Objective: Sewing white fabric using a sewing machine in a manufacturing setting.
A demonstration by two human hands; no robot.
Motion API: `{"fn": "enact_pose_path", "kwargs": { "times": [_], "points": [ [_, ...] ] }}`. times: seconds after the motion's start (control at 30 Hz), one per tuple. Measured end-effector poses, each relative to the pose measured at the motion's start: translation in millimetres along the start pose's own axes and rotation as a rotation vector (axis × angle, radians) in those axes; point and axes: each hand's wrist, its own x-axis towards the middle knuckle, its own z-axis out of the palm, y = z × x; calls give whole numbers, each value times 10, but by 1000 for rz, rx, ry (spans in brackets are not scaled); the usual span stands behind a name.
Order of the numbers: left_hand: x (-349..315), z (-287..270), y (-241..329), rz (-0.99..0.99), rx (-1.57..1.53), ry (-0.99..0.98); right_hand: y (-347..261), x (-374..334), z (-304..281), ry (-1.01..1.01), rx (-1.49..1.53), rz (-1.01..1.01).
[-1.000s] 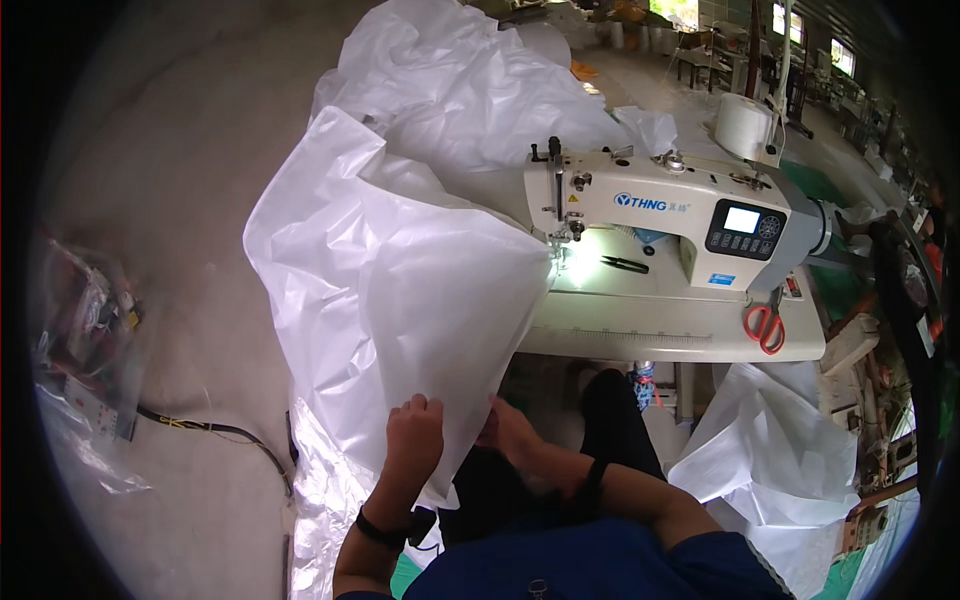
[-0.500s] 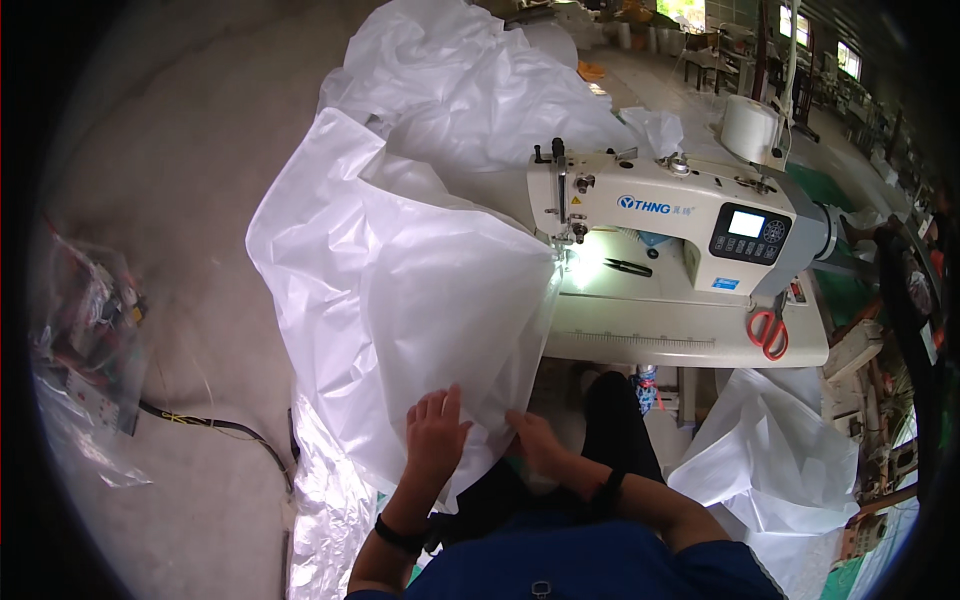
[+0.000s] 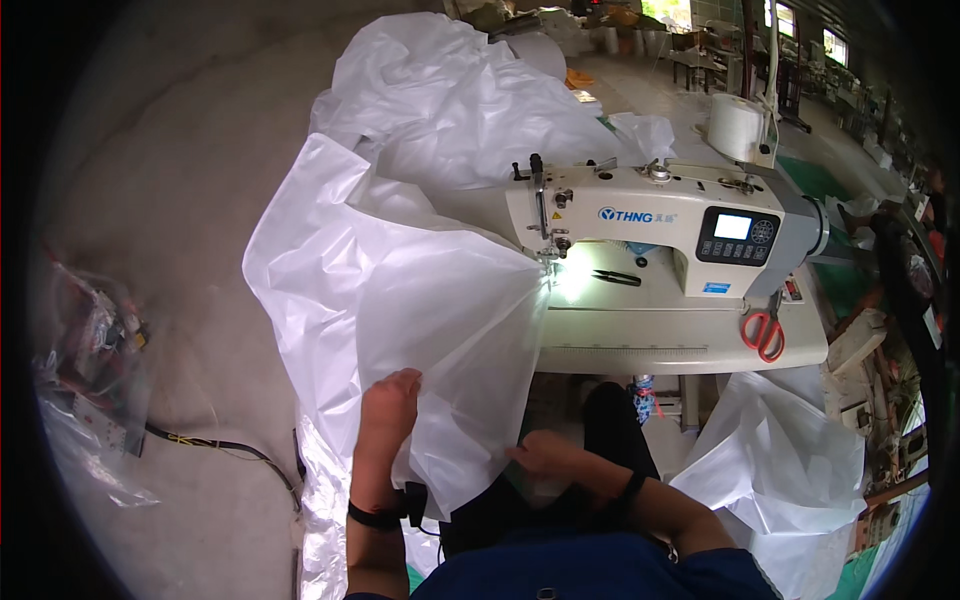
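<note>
“Head view: which way does the white sheet lie from us?”

“Ahead and mostly leftward, hanging over the near side of the counter. Its right edge runs from the needle end of the sewing machine down toward us, slanting slightly left as it comes.”

“Which of our hands is nearer to that edge?”

“Our right hand — its fingers point left and meet the edge, or all but meet it. They are bunched close together, yet whether they pinch the sheet we cannot tell.”

“And our left hand?”

“It sits over the sheet's face, well in from the right edge and farther ahead of us than the right. Its fingers curl inward; we see no clear fold between them, so we cannot tell if they grip.”

“So a stretch of sheet lies between our hands?”

“Yes — and the needle end is ahead of both, roughly in line with the right.”
</note>
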Motion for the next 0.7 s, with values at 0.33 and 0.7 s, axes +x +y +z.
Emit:
{"fn": "enact_pose_path", "kwargs": {
  "times": [0.33, 0.7],
  "points": [
    [460, -633, 513, 144, -144, -28, -639, 702, -580, 177, 1187, 38],
    [268, -442, 432, 431, -176, -116, -670, 147, 210, -226, 920, -219]
  ]
}}
